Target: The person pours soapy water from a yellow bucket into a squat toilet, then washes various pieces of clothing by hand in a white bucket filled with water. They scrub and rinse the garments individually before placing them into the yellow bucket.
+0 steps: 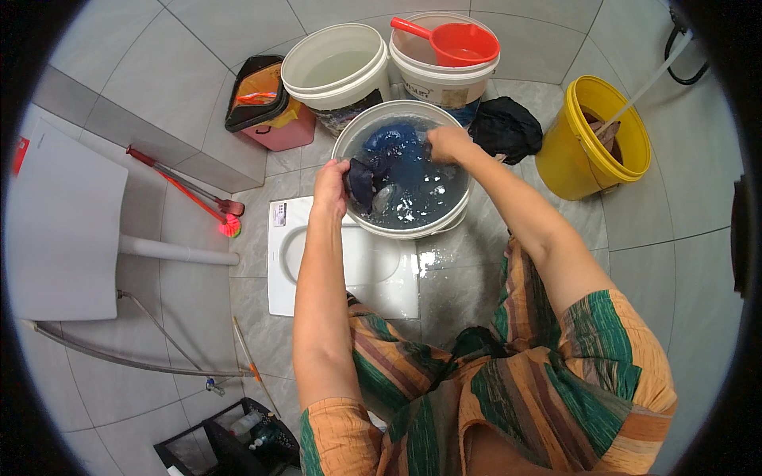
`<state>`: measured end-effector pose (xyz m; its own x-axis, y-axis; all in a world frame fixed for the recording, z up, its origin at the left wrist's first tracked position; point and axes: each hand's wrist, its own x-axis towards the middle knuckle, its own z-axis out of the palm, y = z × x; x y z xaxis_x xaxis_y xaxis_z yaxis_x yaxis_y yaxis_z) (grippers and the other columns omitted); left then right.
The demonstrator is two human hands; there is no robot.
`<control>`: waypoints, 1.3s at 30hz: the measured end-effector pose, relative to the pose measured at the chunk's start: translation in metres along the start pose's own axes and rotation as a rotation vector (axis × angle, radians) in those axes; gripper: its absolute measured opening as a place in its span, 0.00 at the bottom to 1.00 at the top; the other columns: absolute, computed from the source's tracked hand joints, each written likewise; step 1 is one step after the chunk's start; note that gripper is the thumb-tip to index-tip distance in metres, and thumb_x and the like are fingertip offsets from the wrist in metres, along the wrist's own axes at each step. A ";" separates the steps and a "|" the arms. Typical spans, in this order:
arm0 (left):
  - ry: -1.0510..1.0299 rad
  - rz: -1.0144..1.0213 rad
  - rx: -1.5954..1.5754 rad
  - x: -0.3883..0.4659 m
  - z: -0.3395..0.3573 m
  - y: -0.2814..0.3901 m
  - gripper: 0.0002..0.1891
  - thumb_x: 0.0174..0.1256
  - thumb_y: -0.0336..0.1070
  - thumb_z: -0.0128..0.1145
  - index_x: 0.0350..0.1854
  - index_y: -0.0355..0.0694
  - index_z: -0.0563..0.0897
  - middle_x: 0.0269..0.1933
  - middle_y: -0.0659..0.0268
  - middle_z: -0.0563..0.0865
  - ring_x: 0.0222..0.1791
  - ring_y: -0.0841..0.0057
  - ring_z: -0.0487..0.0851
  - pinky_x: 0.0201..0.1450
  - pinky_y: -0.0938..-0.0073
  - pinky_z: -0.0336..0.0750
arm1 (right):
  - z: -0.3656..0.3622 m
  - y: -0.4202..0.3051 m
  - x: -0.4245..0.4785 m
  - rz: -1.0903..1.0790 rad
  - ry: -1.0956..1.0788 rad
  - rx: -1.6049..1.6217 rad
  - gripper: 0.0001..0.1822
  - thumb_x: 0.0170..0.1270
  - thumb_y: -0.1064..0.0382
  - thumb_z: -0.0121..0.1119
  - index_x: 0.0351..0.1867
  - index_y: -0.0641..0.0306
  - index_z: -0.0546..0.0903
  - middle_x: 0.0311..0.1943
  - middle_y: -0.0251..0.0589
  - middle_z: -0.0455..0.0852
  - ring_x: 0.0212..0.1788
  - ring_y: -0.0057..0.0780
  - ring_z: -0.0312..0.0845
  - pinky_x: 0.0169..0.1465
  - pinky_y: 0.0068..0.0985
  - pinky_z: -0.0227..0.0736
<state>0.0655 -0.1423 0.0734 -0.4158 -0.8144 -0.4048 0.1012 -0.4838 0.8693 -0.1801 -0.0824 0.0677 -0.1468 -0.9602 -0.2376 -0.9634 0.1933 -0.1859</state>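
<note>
A white plastic bucket (396, 232) of dark, bluish water stands before me, partly over the squat toilet. Dark blue wet cloth (393, 138) lies in the water. My left hand (331, 185), at the bucket's left rim, grips a dark bunch of the cloth (359, 183). At the right side of the water is my right hand (446, 144), fingers bent and pointing left; its fingertips are partly hidden, and whether they pinch cloth I cannot tell.
Two white buckets (333, 95) stand behind, one bearing a red dipper (464, 44). A black cloth heap (509, 128) and yellow bucket (553, 157) are right. A pink bin (286, 134), toilet brushes (229, 225), squat toilet (286, 297) and black crate (196, 440) lie left.
</note>
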 end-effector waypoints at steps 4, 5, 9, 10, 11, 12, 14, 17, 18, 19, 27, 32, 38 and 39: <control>0.031 -0.007 -0.096 0.002 0.010 -0.003 0.07 0.64 0.32 0.42 0.41 0.37 0.69 0.34 0.56 0.80 0.31 0.63 0.81 0.37 0.61 0.78 | 0.017 0.007 -0.006 -0.137 -0.227 -0.151 0.11 0.47 0.61 0.61 0.32 0.63 0.82 0.30 0.44 0.84 0.35 0.37 0.80 0.36 0.32 0.74; -0.014 -0.013 -0.077 0.002 0.014 0.000 0.07 0.64 0.32 0.42 0.41 0.37 0.69 0.34 0.56 0.80 0.32 0.63 0.81 0.37 0.61 0.78 | 0.016 0.013 -0.003 -0.141 -0.266 0.060 0.10 0.47 0.61 0.61 0.30 0.63 0.82 0.28 0.42 0.83 0.32 0.33 0.78 0.32 0.30 0.73; -0.080 -0.044 -0.022 -0.003 0.017 0.005 0.08 0.64 0.32 0.43 0.43 0.37 0.68 0.35 0.56 0.80 0.32 0.64 0.82 0.36 0.62 0.78 | -0.017 -0.004 -0.015 -0.128 -0.273 0.921 0.10 0.52 0.56 0.60 0.27 0.59 0.83 0.21 0.35 0.81 0.21 0.24 0.74 0.22 0.23 0.71; -0.073 -0.051 -0.014 -0.004 0.019 0.006 0.08 0.63 0.32 0.43 0.43 0.37 0.68 0.35 0.56 0.80 0.33 0.65 0.82 0.36 0.62 0.78 | -0.024 -0.007 -0.016 -0.114 -0.301 1.048 0.10 0.54 0.57 0.57 0.29 0.60 0.83 0.23 0.36 0.81 0.22 0.24 0.74 0.22 0.22 0.71; -0.083 -0.052 -0.033 -0.005 0.022 0.006 0.09 0.63 0.32 0.43 0.44 0.37 0.68 0.35 0.56 0.81 0.32 0.65 0.82 0.36 0.62 0.78 | -0.029 -0.009 -0.018 -0.100 -0.328 1.174 0.11 0.56 0.58 0.53 0.31 0.62 0.82 0.25 0.36 0.82 0.22 0.24 0.75 0.21 0.22 0.70; -0.093 -0.053 -0.048 -0.007 0.026 0.005 0.09 0.63 0.32 0.44 0.44 0.37 0.68 0.35 0.57 0.81 0.32 0.65 0.82 0.36 0.62 0.78 | -0.034 -0.010 -0.021 -0.099 -0.356 1.239 0.11 0.56 0.59 0.52 0.32 0.63 0.82 0.26 0.36 0.82 0.23 0.23 0.74 0.22 0.22 0.71; -0.090 -0.045 -0.080 -0.010 0.034 0.005 0.09 0.62 0.31 0.44 0.44 0.37 0.67 0.37 0.57 0.80 0.32 0.66 0.82 0.35 0.63 0.78 | -0.040 -0.013 -0.029 -0.098 -0.413 1.368 0.12 0.56 0.62 0.48 0.33 0.66 0.81 0.29 0.35 0.81 0.25 0.23 0.74 0.24 0.21 0.72; -0.076 -0.014 -0.070 -0.014 0.044 0.004 0.10 0.61 0.29 0.45 0.44 0.37 0.67 0.41 0.58 0.79 0.36 0.68 0.81 0.36 0.67 0.78 | -0.045 -0.018 -0.035 -0.185 -0.487 1.442 0.13 0.53 0.64 0.47 0.34 0.67 0.81 0.31 0.38 0.82 0.26 0.25 0.74 0.24 0.22 0.74; -0.083 0.000 -0.028 -0.014 0.044 0.001 0.12 0.60 0.28 0.46 0.46 0.37 0.67 0.43 0.59 0.78 0.38 0.69 0.80 0.38 0.69 0.77 | -0.045 -0.020 -0.035 -0.224 -0.518 1.487 0.13 0.52 0.65 0.46 0.34 0.67 0.81 0.32 0.39 0.81 0.27 0.25 0.75 0.24 0.22 0.74; -0.090 0.013 0.015 -0.014 0.045 -0.001 0.13 0.60 0.28 0.46 0.48 0.37 0.67 0.44 0.60 0.78 0.41 0.70 0.80 0.40 0.70 0.76 | -0.045 -0.023 -0.034 -0.265 -0.549 1.530 0.14 0.51 0.66 0.46 0.34 0.67 0.81 0.32 0.39 0.81 0.28 0.25 0.75 0.24 0.22 0.74; -0.361 -0.174 -0.122 -0.026 0.060 -0.001 0.22 0.65 0.54 0.47 0.50 0.43 0.76 0.38 0.70 0.82 0.36 0.78 0.79 0.34 0.77 0.74 | -0.033 -0.032 -0.020 -0.212 -0.222 1.503 0.20 0.42 0.73 0.43 0.40 0.71 0.77 0.36 0.41 0.80 0.30 0.23 0.74 0.25 0.19 0.73; -0.218 0.007 0.018 -0.034 0.056 0.009 0.07 0.58 0.29 0.56 0.35 0.37 0.73 0.26 0.66 0.77 0.15 0.81 0.71 0.14 0.85 0.65 | -0.025 -0.011 0.001 -0.142 0.168 1.278 0.13 0.43 0.76 0.49 0.32 0.69 0.80 0.26 0.40 0.82 0.18 0.23 0.74 0.18 0.19 0.68; 0.064 0.197 -0.069 -0.024 0.036 0.020 0.06 0.60 0.31 0.55 0.30 0.37 0.71 0.22 0.65 0.76 0.13 0.80 0.70 0.14 0.82 0.64 | 0.002 0.027 0.033 0.109 0.360 1.020 0.14 0.49 0.71 0.51 0.39 0.66 0.80 0.28 0.44 0.83 0.21 0.28 0.79 0.22 0.25 0.72; 0.112 0.217 -0.102 -0.021 0.032 0.021 0.06 0.61 0.30 0.54 0.29 0.37 0.70 0.21 0.65 0.76 0.13 0.79 0.71 0.14 0.81 0.65 | 0.009 0.032 0.038 0.146 0.331 0.964 0.16 0.49 0.70 0.51 0.41 0.64 0.80 0.29 0.44 0.83 0.21 0.30 0.79 0.22 0.26 0.73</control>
<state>0.0477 -0.1254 0.1086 -0.2725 -0.9302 -0.2460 0.2696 -0.3192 0.9085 -0.2144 -0.1104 0.0440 -0.4432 -0.8935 -0.0717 -0.3629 0.2520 -0.8971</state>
